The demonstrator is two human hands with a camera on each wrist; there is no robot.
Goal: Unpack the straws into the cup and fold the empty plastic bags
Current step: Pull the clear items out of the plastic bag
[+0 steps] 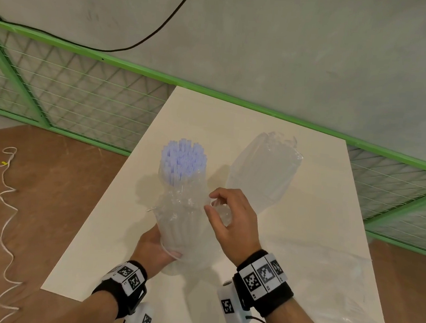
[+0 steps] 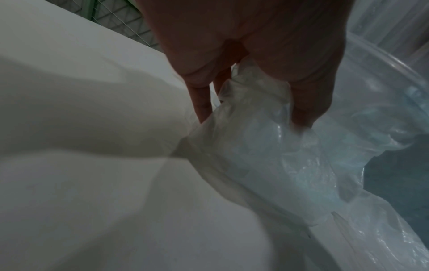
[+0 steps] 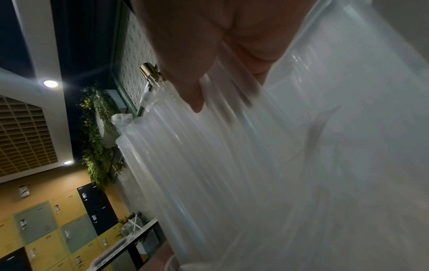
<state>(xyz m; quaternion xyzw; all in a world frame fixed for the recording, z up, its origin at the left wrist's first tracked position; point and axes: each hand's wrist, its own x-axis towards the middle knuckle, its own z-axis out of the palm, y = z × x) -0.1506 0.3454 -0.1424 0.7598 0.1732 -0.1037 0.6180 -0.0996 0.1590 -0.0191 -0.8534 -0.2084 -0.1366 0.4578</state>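
Left hand (image 1: 156, 250) reaches in from the near left, palm up, fingers wrapped round the base of the clear cup (image 1: 187, 241) standing near the middle of the white table (image 1: 103, 229). Straws (image 1: 183, 161) stand upright in it, bag (image 1: 182, 200) bunched round them. Right hand (image 1: 232, 221), wrist raised, pinches that bag's crumpled plastic. A second bag (image 1: 262, 171) lies far right.

Left hand (image 1: 156, 251) gripping base of upright straw bundle (image 1: 183, 182) in crumpled plastic bag (image 1: 185, 210), right hand (image 1: 232, 219) apparently pinching bag's edge, second bag (image 1: 263, 168) lying beside on white table (image 1: 304, 221).
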